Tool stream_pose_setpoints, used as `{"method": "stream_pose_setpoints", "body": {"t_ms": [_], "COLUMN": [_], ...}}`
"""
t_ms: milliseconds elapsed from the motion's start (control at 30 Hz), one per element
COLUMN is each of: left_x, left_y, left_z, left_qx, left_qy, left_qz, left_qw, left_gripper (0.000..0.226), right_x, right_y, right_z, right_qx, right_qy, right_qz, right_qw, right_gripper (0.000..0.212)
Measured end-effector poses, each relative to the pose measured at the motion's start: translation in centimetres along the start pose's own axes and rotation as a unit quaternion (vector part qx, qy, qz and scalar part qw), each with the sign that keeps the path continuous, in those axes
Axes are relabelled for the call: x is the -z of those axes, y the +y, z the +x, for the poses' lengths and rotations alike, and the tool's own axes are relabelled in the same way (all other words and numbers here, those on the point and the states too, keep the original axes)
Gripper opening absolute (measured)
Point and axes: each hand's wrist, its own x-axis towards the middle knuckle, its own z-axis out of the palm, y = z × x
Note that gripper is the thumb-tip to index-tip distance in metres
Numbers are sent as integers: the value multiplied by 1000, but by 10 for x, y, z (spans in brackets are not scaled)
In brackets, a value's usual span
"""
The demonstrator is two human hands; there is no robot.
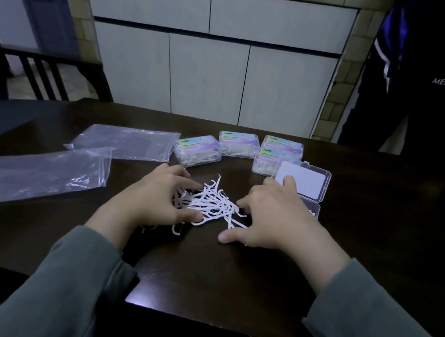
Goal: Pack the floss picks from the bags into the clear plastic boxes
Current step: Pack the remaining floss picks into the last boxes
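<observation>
The picks (210,205) lie in a loose pile on the table (224,287), between both hands. The left hand (156,201) and right hand (272,218) rest spread, gripping nothing. The open box (302,182) lies just behind the right hand, the nearer one.

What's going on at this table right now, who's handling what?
A person in grey sleeves is gathering a loose pile of white floss picks on the dark wooden table, the left hand and right hand cupped on either side of it. An open clear plastic box waits beside the right hand. Four filled clear boxes with colourful labels sit behind, and two flat clear plastic bags lie to the left.
</observation>
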Motion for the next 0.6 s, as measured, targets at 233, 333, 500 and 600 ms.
{"method": "stream_pose_setpoints", "body": {"t_ms": [233, 333, 500, 600], "left_x": [0, -2, -5, -6], "left_y": [-3, 0, 5, 4], "left_z": [-6, -6, -6, -5], "left_qx": [5, 2, -5, -10], "left_qy": [44, 53, 98, 111], "left_qz": [-3, 8, 16, 26], "left_qw": [999, 999, 995, 993], "left_gripper": [39, 35, 23, 22], "right_x": [0, 1, 0, 2], "right_y": [-26, -32, -40, -41], "right_z": [9, 15, 20, 24], "right_qx": [-54, -83, -101, -113], "right_qy": [30, 50, 32, 2], "right_qz": [9, 37, 19, 36], "right_qw": [998, 995, 994, 993], "right_gripper": [71, 38, 17, 15]}}
